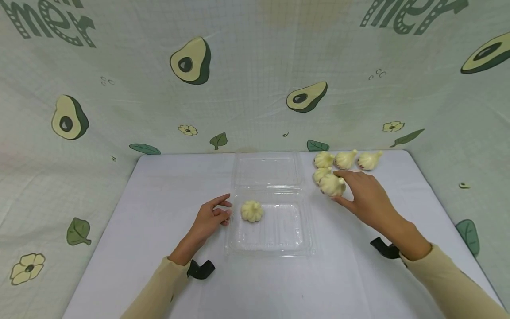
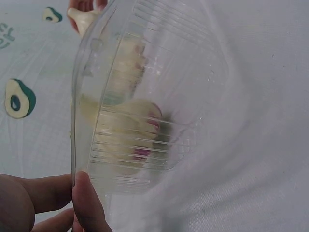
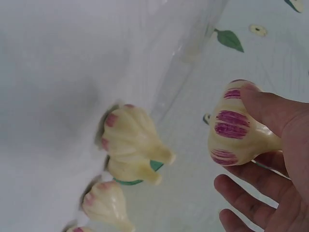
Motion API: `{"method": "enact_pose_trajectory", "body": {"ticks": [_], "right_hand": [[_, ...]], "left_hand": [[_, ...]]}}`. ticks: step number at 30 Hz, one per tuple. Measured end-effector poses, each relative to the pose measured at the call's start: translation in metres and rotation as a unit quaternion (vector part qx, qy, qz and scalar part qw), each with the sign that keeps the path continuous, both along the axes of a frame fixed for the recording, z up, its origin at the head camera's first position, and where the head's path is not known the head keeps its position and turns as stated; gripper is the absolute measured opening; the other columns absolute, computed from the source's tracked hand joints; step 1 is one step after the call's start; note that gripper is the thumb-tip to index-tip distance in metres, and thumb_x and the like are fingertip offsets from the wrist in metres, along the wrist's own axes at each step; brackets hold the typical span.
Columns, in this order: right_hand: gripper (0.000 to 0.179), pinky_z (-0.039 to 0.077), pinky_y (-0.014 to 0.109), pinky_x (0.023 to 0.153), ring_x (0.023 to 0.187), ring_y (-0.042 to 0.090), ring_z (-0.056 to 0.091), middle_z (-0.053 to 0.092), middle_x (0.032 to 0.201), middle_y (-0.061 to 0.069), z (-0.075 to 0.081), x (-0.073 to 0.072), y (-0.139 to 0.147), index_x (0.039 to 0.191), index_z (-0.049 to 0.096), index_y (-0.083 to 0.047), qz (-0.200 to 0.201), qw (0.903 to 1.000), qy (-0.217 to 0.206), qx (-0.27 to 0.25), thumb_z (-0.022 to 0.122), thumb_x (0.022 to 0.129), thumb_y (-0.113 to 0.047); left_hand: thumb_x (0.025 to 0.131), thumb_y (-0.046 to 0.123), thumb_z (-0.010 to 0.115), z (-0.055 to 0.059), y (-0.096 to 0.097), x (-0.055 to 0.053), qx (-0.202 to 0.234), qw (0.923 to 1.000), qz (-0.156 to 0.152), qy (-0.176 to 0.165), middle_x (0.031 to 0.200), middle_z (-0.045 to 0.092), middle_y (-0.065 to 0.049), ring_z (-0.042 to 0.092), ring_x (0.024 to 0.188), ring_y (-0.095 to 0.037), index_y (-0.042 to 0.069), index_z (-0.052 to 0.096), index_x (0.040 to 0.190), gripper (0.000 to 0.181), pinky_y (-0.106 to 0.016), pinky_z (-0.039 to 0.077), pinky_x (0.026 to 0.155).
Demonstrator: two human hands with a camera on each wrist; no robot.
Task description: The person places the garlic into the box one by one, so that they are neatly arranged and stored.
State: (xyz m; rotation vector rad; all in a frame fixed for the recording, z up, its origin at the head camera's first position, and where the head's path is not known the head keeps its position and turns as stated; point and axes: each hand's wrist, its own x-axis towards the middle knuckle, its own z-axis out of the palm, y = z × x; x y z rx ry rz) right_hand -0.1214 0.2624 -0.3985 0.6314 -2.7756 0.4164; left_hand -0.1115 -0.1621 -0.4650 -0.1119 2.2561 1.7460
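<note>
My right hand (image 1: pixel 368 195) grips a garlic bulb (image 1: pixel 331 185) between thumb and fingers, in front of the other bulbs at the back right. Purple streaks mark this bulb's underside in the right wrist view, where the thumb (image 3: pixel 270 108) lies across it. A clear plastic clamshell container (image 1: pixel 275 252) stands with its lid (image 1: pixel 267 170) folded back. One garlic bulb (image 1: pixel 252 211) sits in the left part of its base. At the container's left edge is my left hand (image 1: pixel 211 218); in the left wrist view its thumb (image 2: pixel 89 203) and forefinger pinch the rim (image 2: pixel 74 130).
Several more garlic bulbs (image 1: pixel 345 159) stand together at the table's back right, by the lid. A white cloth covers the table (image 1: pixel 179 186). Behind and at the sides hangs a curtain (image 1: pixel 247 57) with an avocado print.
</note>
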Motion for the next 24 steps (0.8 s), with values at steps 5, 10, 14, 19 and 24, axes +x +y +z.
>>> {"method": "enact_pose_trajectory", "body": {"ticks": [5, 10, 14, 19, 24], "right_hand": [[0.067, 0.05, 0.061, 0.097, 0.115, 0.042, 0.066, 0.071, 0.127, 0.02, 0.005, 0.004, -0.021, 0.134, 0.064, 0.002, 0.035, 0.9994, 0.0, -0.006, 0.095, 0.079, -0.017], [0.067, 0.051, 0.057, 0.098, 0.117, 0.038, 0.066, 0.072, 0.127, 0.015, 0.004, 0.005, -0.039, 0.135, 0.063, -0.001, 0.076, 0.9971, -0.005, -0.009, 0.095, 0.079, -0.019], [0.066, 0.05, 0.054, 0.101, 0.118, 0.035, 0.065, 0.072, 0.128, 0.011, 0.001, 0.005, -0.053, 0.135, 0.064, -0.002, 0.108, 0.9941, -0.008, -0.002, 0.095, 0.08, -0.021], [0.064, 0.05, 0.052, 0.105, 0.12, 0.033, 0.064, 0.071, 0.128, 0.008, -0.002, 0.005, -0.07, 0.133, 0.066, -0.003, 0.147, 0.9889, -0.006, 0.021, 0.095, 0.08, -0.023], [0.063, 0.051, 0.05, 0.103, 0.12, 0.031, 0.065, 0.072, 0.127, 0.005, -0.006, 0.003, -0.086, 0.132, 0.066, -0.006, 0.177, 0.9835, -0.008, 0.036, 0.095, 0.08, -0.025]], "left_hand": [[0.102, -0.003, 0.065, 0.001, 0.0, 0.0, -0.004, 1.0, 0.004, -0.001, 0.133, 0.061, -0.021, 0.064, 0.084, -0.015, 0.002, 0.048, 0.158, 0.058, -0.019, 0.056, 0.069], [0.102, -0.003, 0.065, 0.001, 0.0, 0.001, -0.005, 1.0, 0.005, -0.002, 0.132, 0.061, -0.02, 0.064, 0.083, -0.014, 0.002, 0.049, 0.157, 0.057, -0.019, 0.056, 0.069], [0.102, -0.004, 0.065, 0.001, 0.001, 0.001, -0.002, 1.0, 0.004, 0.0, 0.132, 0.061, -0.021, 0.063, 0.082, -0.013, 0.001, 0.049, 0.157, 0.057, -0.019, 0.056, 0.068], [0.102, -0.004, 0.065, 0.001, 0.0, 0.0, 0.001, 1.0, 0.002, 0.001, 0.132, 0.061, -0.022, 0.063, 0.081, -0.014, 0.001, 0.049, 0.157, 0.057, -0.019, 0.056, 0.068], [0.102, -0.004, 0.065, 0.0, 0.0, 0.0, 0.004, 1.0, 0.001, 0.002, 0.132, 0.06, -0.022, 0.063, 0.082, -0.014, 0.0, 0.048, 0.157, 0.057, -0.019, 0.056, 0.067]]}}
